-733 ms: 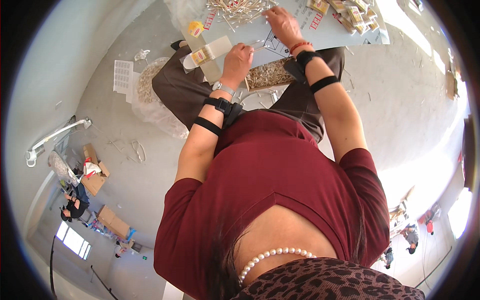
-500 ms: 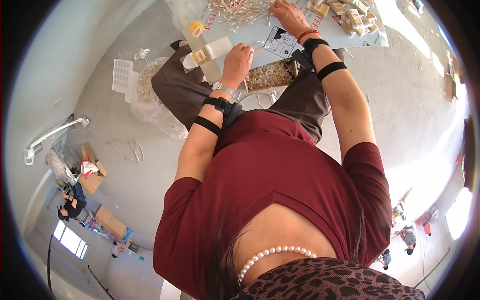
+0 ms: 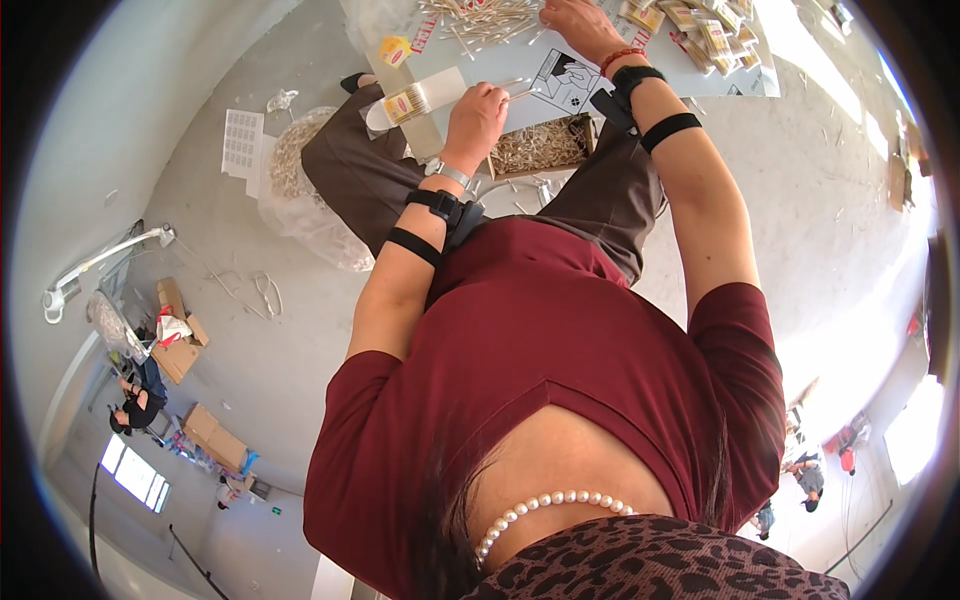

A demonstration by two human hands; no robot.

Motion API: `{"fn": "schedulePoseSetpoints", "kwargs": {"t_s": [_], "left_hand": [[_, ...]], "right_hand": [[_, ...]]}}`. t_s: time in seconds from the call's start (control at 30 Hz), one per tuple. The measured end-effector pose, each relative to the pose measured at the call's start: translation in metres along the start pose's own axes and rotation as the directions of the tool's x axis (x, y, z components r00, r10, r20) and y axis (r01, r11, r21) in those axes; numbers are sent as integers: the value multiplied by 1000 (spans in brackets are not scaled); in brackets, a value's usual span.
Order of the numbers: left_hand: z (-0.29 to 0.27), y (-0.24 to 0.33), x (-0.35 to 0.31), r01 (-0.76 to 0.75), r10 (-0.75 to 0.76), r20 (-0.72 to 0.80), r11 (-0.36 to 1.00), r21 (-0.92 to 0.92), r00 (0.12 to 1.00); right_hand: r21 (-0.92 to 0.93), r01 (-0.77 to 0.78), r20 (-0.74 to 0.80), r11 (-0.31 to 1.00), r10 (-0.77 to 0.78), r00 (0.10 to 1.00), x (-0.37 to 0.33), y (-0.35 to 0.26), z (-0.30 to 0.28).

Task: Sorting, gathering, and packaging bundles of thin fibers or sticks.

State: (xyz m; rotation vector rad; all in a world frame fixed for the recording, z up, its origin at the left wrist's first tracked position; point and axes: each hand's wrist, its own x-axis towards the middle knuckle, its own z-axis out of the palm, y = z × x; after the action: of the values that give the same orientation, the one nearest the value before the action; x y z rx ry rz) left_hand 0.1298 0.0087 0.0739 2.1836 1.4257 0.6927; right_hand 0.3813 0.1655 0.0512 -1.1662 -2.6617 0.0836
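Observation:
My left hand (image 3: 478,118) is closed with its fingers pinched together, and a couple of white-tipped cotton swabs (image 3: 521,94) stick out of it to the right, over the grey board (image 3: 520,115). At the top edge my right hand (image 3: 584,32) reaches to the right end of a loose heap of cotton swabs (image 3: 480,20). Its fingers are bent together and partly cut off, so what they pinch does not show. Left of my left hand lies a small pack of swabs (image 3: 406,103) with a yellow label, on white card. A yellow piece (image 3: 394,50) sits farther back.
Filled swab packs (image 3: 710,35) are piled at the board's right end. Below its near edge, between my legs, stands a box of swabs (image 3: 540,150). On the floor at left are a clear plastic bag (image 3: 310,225) and a printed sheet (image 3: 241,142). People work far off.
The swabs in my left hand now stand out more plainly, with their tips apart. My right hand has shifted slightly toward the top edge at the heap.

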Motion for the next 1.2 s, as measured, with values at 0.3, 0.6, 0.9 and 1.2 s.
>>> {"fn": "schedulePoseSetpoints", "kwargs": {"t_s": [0.3, 0.6, 0.9, 1.2], "left_hand": [[-3, 2, 1, -20, 20, -31, 1000, -11, 999], [-1, 1, -1, -21, 21, -44, 1000, 3, 999], [1, 1, -2, -22, 23, -39, 1000, 18, 999], [3, -2, -3, -38, 38, -54, 999, 4, 998]], "right_hand": [[123, -38, -120, 992, 53, 991, -39, -54, -14], [230, -51, -170, 972, 92, 981, -35, -119, 2], [195, -250, -210, 948, 289, 934, 6, -94, -2], [65, -286, -59, 956, 289, 955, 17, -96, 6]]}}
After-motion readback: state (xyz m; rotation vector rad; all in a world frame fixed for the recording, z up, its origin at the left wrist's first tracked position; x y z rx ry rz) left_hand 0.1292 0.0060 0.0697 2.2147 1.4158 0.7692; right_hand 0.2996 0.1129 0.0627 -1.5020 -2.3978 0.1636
